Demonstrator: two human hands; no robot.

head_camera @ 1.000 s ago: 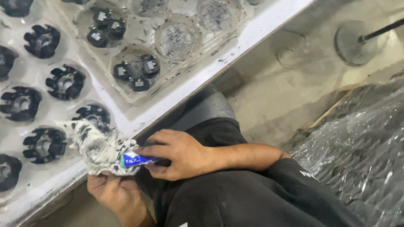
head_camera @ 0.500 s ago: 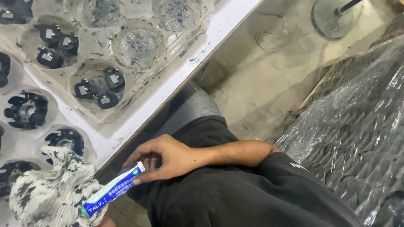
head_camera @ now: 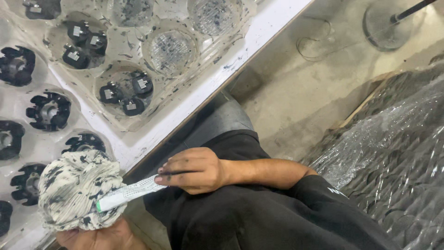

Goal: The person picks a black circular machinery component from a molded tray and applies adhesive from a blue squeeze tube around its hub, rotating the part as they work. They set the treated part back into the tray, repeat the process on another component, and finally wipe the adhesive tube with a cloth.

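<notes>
My right hand (head_camera: 194,169) rests over my lap and pinches the end of a thin white tube (head_camera: 127,193) with a green tip. The tube's tip lies against a white rag stained with black (head_camera: 76,190). That bunched rag sits in my left hand (head_camera: 95,236), which shows only at the bottom edge, below the table's rim. Both hands are smudged with black.
A clear plastic tray (head_camera: 115,153) on the white table holds several black round parts (head_camera: 48,111) in pockets and small black clips (head_camera: 127,95). To the right lies a pallet wrapped in clear film (head_camera: 397,157). A round stand base (head_camera: 384,25) stands on the concrete floor.
The tube has turned from its blue side to its white side while my right hand keeps hold of it. The rag stays against the tube's tip. The view has shifted slightly.
</notes>
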